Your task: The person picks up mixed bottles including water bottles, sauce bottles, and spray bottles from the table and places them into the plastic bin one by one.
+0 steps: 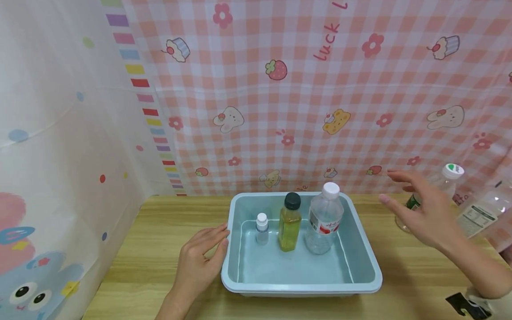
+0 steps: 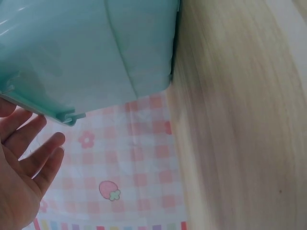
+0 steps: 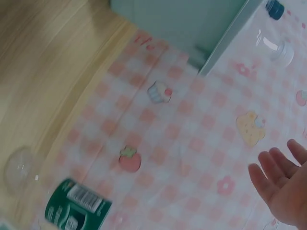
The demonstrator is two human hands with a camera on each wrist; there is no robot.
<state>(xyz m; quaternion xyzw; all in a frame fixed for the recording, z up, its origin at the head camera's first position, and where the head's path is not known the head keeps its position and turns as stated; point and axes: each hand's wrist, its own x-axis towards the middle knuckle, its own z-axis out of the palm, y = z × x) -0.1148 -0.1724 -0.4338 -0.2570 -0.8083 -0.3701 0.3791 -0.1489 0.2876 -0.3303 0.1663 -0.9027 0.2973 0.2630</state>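
My left hand (image 1: 202,258) touches the left rim of a light blue plastic basin (image 1: 302,288), its fingers loosely extended; in the left wrist view the fingers (image 2: 23,136) lie by the rim's underside. Standing in the basin are a small clear bottle with a white cap (image 1: 262,235), a green-yellow bottle with a black cap (image 1: 289,229) and a larger clear bottle with a white cap (image 1: 323,226). Right of the basin, my right hand (image 1: 428,213) is raised with its fingers spread and nothing in them. It partly hides a clear, green-labelled bottle (image 1: 448,180).
Another clear bottle with a white label (image 1: 480,218) stands at the far right. The wooden table (image 1: 160,240) meets a pink checked cloth (image 1: 304,93) behind the basin. A white patterned curtain (image 1: 72,133) hangs on the left. A black object (image 1: 466,306) is by the right sleeve.
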